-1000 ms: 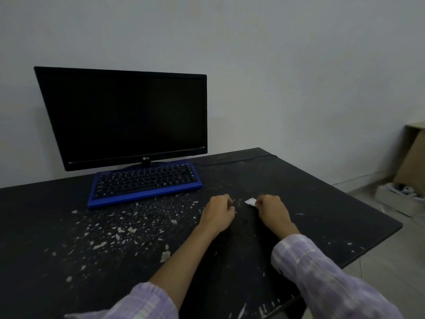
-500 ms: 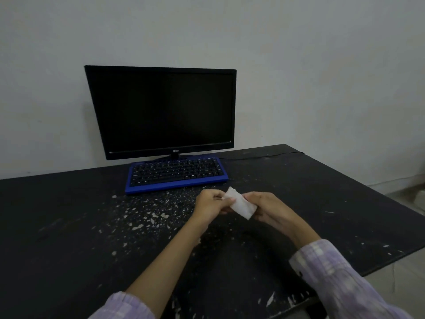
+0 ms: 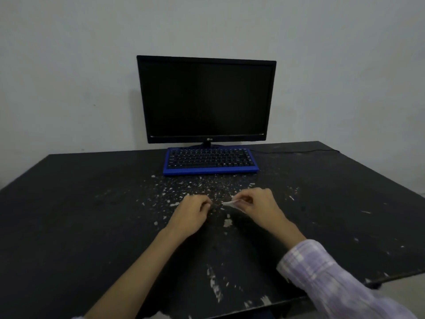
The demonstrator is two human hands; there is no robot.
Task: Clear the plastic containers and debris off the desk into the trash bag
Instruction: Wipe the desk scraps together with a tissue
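Debris just ahead of my curled, empty left hand is light, brittle flakes; my right hand pinches a soft white scrap by its edge.

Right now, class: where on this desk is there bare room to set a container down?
Bare: the desk's left stretch, beside the keyboard. Crowded: the white debris between keyboard and both hands, left hand and right hand, which pinches a paper scrap.
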